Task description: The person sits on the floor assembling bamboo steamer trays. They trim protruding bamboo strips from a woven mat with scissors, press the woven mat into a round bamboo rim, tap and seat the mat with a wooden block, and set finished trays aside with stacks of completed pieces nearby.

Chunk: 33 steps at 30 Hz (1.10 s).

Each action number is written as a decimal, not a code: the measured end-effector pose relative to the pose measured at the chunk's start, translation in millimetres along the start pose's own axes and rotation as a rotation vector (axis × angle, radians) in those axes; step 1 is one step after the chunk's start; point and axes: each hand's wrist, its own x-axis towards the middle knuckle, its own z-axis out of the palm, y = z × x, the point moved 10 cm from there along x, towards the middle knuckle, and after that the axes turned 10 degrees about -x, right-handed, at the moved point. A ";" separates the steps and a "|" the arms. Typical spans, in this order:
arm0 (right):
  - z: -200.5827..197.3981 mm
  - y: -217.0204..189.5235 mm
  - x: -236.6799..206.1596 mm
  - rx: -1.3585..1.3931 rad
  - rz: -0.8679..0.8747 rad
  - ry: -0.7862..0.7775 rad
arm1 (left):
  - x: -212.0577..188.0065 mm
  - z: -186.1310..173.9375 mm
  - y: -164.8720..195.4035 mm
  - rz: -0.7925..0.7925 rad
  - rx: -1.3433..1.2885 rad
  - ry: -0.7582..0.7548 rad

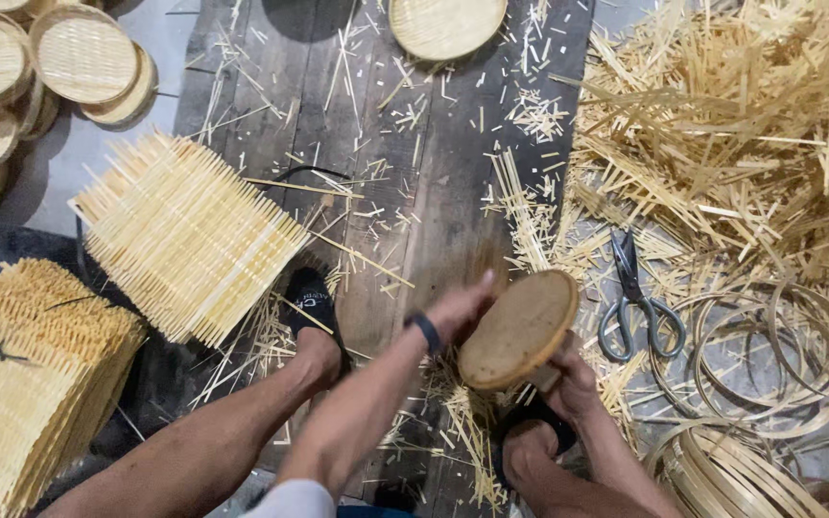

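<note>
Head view: both hands seemingly grip round wooden disc [518, 329].

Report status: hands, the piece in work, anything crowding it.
Left hand open, flat against round wooden disc. Right hand grips disc from below, tilted. Scissors lie beside, apart; bamboo offcuts strewn around.

Even, soft overhead light, faint shadows, motion blur on the left hand [458, 309].

Left hand [460, 309] flat, fingers extended forward, dark band at wrist, right hand [568, 379] curled shut below, forearms converging
</note>
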 end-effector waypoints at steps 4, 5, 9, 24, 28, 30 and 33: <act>31.1 -11.7 12.1 0.041 0.016 0.022 | 3.6 -36.4 -26.5 0.374 -0.659 0.264; 37.6 -11.8 13.0 0.069 0.027 0.003 | -5.5 -58.1 -21.3 0.508 -0.775 0.358; 31.6 -14.3 15.5 -0.601 -0.049 0.107 | -44.9 -127.6 31.2 0.579 0.269 0.469; -31.6 -73.3 -10.8 -0.948 -0.533 0.497 | -241.3 -211.2 106.8 1.324 0.829 1.141; -0.7 -61.2 5.4 -0.288 -0.260 0.161 | -166.4 -21.4 55.0 1.294 1.037 0.331; 12.4 -57.6 10.8 -0.330 -0.178 0.140 | -136.8 39.9 -9.5 0.892 1.410 0.125; 9.5 -61.3 15.3 -0.757 -0.165 0.327 | -189.5 76.6 -5.5 1.382 1.231 0.150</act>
